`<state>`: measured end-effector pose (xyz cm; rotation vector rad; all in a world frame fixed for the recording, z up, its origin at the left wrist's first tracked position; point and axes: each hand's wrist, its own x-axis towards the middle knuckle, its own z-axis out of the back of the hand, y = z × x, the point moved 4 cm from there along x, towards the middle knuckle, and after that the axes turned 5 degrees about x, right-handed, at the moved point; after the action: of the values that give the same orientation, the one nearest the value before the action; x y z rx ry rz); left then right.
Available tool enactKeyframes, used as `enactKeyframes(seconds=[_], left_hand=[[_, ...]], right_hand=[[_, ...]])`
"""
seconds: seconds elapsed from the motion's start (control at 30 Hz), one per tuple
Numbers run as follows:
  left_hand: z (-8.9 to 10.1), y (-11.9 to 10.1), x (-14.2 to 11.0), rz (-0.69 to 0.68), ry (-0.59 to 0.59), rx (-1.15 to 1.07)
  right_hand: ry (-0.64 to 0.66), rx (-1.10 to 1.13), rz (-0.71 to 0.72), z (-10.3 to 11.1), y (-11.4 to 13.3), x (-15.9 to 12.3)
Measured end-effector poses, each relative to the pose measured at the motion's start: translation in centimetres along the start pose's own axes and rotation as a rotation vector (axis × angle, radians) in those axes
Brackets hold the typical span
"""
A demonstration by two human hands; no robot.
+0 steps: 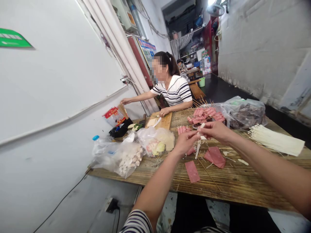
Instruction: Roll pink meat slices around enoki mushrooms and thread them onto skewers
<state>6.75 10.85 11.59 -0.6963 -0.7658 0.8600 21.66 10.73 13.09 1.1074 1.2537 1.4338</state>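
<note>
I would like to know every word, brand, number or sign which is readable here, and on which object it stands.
No text can be read with certainty.
Green sign on the left wall: pale marks, not legible.
Blue-and-white poster behind the seated person: print too small and blurred.
Red packet on the far-left side: print too blurred.
Stacked boxes in the background: printing too small.
</note>
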Motion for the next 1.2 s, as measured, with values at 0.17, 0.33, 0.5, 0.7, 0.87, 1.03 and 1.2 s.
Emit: enactKeyframes(seconds=[0.17,0.33,0.5,0.7,0.87,1.03,1.2], left_hand=[[0.1,-0.5,-0.5,0.002,0.004,0.172],[0.5,-1.3,-0.7,-0.022,0.029,0.401],[0.2,-1.9,-0.4,-0.008,0.111,0.507],[0.5,-1.2,-0.8,-0.004,0.203,0.400],[1.1,-0.8,-1.8,-0.098,0.070,0.344],[1.5,-0.1,-3.4,-0.027,-0.242,-0.037],[0.8,0.0,-5.1,0.165,-0.378,-0.370]], right_hand=[[0.004,-0.101,0.001,0.5,-0.2,-0.4],[-0.107,-0.881,0.596,0.7,3.0,-2.2],[0.074,-1.500,0.822,-3.1,3.2,-3.5],[0.210,-1.502,0.523,-3.7,1.7,-2.6],[0.160,-1.302,0.384,-2.7,1.6,-2.5],[0.166,-0.775,0.222,-2.2,1.1,-2.2],[0.245,-0.085,-0.078,-3.4,-0.2,-2.3]])
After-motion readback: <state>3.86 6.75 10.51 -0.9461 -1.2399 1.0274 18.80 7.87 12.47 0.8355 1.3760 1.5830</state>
